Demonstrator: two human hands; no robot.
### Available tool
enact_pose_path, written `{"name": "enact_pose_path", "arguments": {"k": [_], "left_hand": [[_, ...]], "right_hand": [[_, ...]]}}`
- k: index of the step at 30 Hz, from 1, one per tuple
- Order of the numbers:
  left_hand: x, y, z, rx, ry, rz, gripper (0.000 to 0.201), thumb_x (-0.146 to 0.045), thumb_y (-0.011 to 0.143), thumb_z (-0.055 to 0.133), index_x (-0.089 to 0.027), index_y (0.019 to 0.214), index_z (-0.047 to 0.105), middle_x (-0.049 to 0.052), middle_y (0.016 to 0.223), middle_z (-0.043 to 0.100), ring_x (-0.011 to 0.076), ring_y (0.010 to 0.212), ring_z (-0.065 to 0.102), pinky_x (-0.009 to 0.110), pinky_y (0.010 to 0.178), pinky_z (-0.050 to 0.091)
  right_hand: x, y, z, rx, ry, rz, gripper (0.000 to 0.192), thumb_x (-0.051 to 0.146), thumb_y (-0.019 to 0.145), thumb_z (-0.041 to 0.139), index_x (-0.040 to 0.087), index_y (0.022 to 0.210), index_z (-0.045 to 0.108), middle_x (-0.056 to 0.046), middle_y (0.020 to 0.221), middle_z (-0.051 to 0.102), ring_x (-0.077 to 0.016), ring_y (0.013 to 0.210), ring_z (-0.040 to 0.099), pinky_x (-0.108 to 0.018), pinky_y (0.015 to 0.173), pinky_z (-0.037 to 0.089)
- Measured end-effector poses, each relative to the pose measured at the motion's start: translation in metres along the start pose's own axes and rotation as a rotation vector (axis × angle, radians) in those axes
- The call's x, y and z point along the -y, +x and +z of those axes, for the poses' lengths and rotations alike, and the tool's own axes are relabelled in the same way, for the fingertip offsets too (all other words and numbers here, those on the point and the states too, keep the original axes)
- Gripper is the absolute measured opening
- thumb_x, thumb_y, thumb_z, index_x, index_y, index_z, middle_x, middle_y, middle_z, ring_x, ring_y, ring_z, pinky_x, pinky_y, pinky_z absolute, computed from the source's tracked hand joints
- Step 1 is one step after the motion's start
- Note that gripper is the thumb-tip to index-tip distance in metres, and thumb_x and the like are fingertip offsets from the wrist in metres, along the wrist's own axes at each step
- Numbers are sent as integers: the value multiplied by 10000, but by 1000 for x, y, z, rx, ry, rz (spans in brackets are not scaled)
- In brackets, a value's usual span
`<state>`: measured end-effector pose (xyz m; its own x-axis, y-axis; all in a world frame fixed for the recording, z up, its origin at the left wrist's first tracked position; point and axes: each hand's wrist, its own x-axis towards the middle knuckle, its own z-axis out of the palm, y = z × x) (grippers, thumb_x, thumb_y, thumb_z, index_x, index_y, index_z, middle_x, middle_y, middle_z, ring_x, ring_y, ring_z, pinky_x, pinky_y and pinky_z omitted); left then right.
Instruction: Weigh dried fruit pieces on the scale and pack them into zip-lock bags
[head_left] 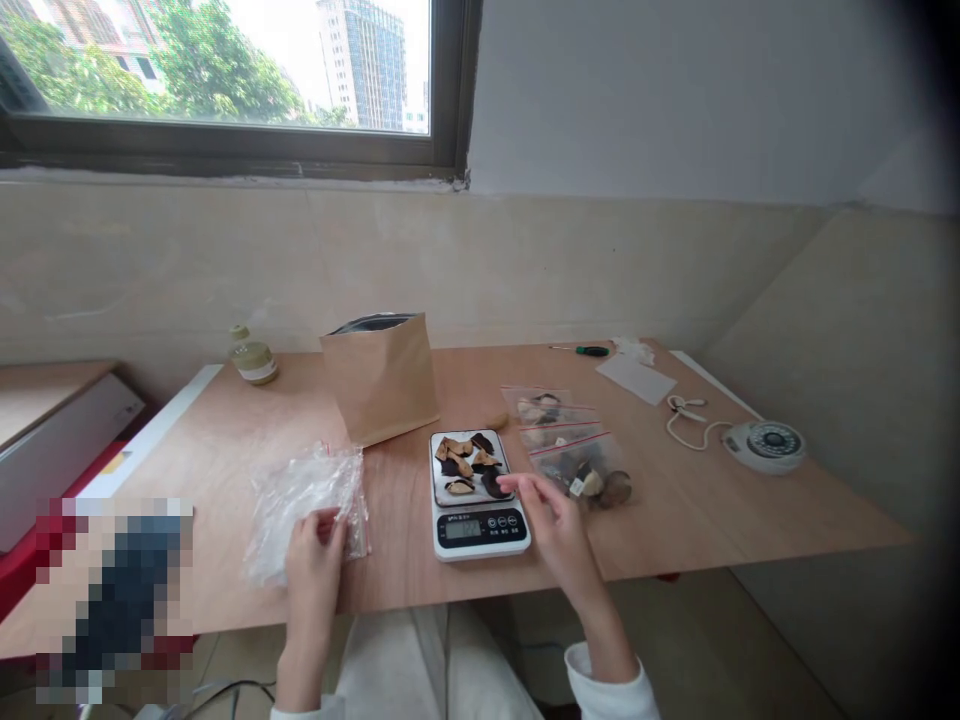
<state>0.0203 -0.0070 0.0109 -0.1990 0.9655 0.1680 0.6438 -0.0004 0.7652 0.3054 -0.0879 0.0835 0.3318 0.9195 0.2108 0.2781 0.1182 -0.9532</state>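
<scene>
A white digital kitchen scale (480, 548) stands near the table's front edge. On its tray lie several dried slices (459, 464), tan with dark rims, like dried mushroom. My right hand (551, 520) reaches over the tray's right edge, fingers stretched out, fingertips at a dark slice (493, 484) that still rests on the tray. To the left, clear plastic bags (304, 500) lie in a crumpled pile. My left hand (315, 555) has its fingers curled on the near edge of a bag; the exact grip is partly hidden.
Behind the scale stands an open brown paper pouch (382, 385). Red-striped zip bags (570, 455) with dried pieces lie right of it. Farther out are a bottle (253, 358), a green-handled screwdriver (591, 351), white paper (636, 380) and a corded white device (765, 447).
</scene>
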Motion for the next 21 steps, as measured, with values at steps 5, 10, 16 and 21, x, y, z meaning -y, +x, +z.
{"name": "enact_pose_path", "arguments": {"k": [5,10,16,21], "left_hand": [[-41,-19,-17,-97,-53,73,310,-490,816,520,-196,826,618,41,823,647,194,717,593,336,695,465],[-74,-44,-10,-98,-219,347,170,-354,841,583,-211,910,642,12,822,617,140,700,558,261,660,458],[-71,-53,-8,31,-328,425,254,-249,864,562,-233,1104,644,43,951,629,158,835,585,253,697,473],[-71,-56,-11,5,-380,365,280,-269,856,576,-239,1116,676,28,875,606,130,733,559,225,612,442]], "right_hand": [[15,-28,47,280,67,46,346,411,955,392,199,972,665,-53,940,670,-176,872,622,-267,757,470],[28,-47,111,241,161,65,361,368,935,445,193,1250,477,-103,1195,594,-180,984,607,-304,868,481],[34,-36,125,218,272,62,274,362,965,373,189,1007,581,-67,948,658,-171,867,634,-278,790,489],[25,-31,117,220,227,95,331,397,967,363,175,982,608,-49,818,665,-164,767,629,-259,718,470]]}}
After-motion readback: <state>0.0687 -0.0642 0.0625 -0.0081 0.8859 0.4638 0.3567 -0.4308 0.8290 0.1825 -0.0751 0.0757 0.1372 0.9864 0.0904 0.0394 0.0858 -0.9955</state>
